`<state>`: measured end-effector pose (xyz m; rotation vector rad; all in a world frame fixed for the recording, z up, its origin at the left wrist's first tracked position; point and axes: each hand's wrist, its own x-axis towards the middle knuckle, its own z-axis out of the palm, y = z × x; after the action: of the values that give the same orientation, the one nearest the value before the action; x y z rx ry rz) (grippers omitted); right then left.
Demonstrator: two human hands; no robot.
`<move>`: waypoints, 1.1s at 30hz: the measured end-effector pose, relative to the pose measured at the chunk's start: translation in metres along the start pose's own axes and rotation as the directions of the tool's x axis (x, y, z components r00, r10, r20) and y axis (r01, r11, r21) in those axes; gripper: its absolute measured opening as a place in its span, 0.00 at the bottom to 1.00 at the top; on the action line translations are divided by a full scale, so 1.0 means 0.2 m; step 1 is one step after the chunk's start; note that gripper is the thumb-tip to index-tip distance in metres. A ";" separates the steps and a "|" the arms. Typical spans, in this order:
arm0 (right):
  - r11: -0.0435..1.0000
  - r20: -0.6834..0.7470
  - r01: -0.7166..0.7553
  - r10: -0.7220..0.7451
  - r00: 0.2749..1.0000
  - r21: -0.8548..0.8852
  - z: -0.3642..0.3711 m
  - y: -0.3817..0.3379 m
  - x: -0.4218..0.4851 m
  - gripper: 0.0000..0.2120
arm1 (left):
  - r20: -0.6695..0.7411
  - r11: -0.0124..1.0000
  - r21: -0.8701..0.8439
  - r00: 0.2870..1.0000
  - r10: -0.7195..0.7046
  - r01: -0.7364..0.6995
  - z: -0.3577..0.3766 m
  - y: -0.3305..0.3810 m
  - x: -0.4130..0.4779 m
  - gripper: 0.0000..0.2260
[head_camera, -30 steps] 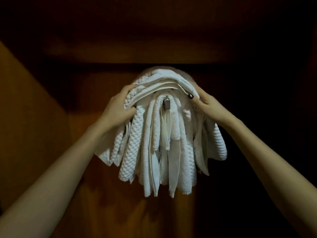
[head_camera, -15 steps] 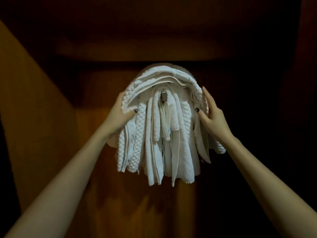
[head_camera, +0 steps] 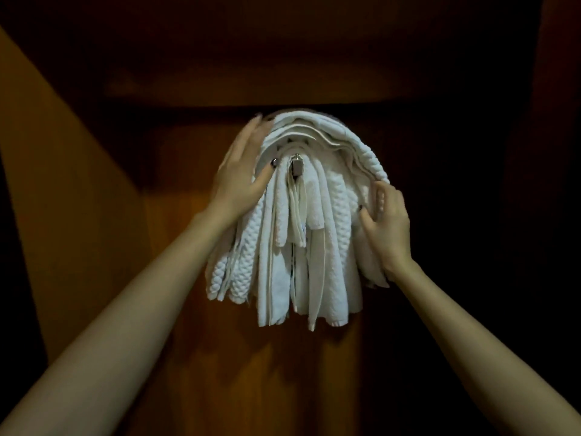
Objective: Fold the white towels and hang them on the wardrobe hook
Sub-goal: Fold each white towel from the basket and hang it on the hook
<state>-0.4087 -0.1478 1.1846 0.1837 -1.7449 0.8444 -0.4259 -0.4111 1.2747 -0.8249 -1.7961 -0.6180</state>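
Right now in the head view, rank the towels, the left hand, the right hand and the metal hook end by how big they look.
1. towels, by far the largest.
2. left hand and right hand: they look alike, so no ranking between them.
3. hook end, the smallest.

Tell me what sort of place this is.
Most likely the inside of a wooden wardrobe: dim brown panels close in on the back and sides, with a board overhead, and white towels hang from a metal hook on the back panel.
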 end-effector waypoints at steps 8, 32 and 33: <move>0.958 -0.002 0.092 -0.096 0.995 -0.273 -0.12 0.09 -0.02 0.03 | 0.204 0.985 0.004 0.965 0.166 -0.170 0.02 0.02 0.31 0.21; 0.768 0.395 0.357 -0.149 0.907 -0.531 -0.16 0.08 0.36 0.29 | 0.277 0.981 -0.194 0.960 0.042 0.013 0.03 -0.07 0.53 0.23; 0.750 0.408 0.371 -0.147 0.901 -0.547 -0.15 0.08 0.35 0.28 | 0.284 0.980 -0.199 0.958 0.044 0.014 0.03 -0.07 0.53 0.23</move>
<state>-0.4184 -0.0964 1.2430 0.1367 -2.1700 -0.0076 -0.4659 -0.3885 1.3712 -1.1105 -2.0090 -0.7054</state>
